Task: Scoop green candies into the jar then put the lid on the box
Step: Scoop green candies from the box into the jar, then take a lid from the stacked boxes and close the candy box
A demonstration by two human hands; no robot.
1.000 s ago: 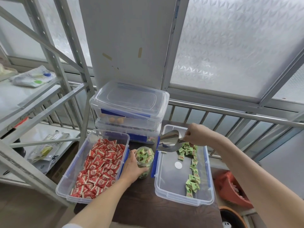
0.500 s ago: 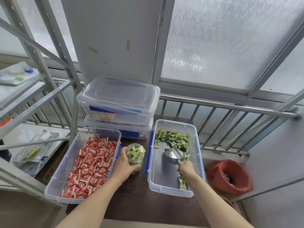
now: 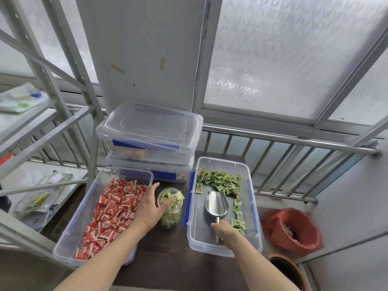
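Note:
A small clear jar [image 3: 170,215] heaped with green candies stands on the dark table between two open boxes. My left hand [image 3: 149,208] rests against its left side with fingers spread, the thumb on the rim. The right clear box [image 3: 222,246] holds green candies [image 3: 220,180] along its far end and right side. A steel scoop [image 3: 216,203] lies empty on that box's floor. My right hand [image 3: 223,231] is closed on the scoop's handle at the near end. A clear lid [image 3: 151,124] sits on top of the stacked boxes behind.
An open box of red candies [image 3: 111,208] sits on the left. Two stacked clear boxes [image 3: 147,156] stand at the back. A metal shelf frame [image 3: 48,127] rises on the left, a railing [image 3: 294,143] behind, and a red bag [image 3: 291,229] lies low on the right.
The scoop came down from above the jar and now lies flat in the green candy box. My left hand's fingers have loosened from around the jar.

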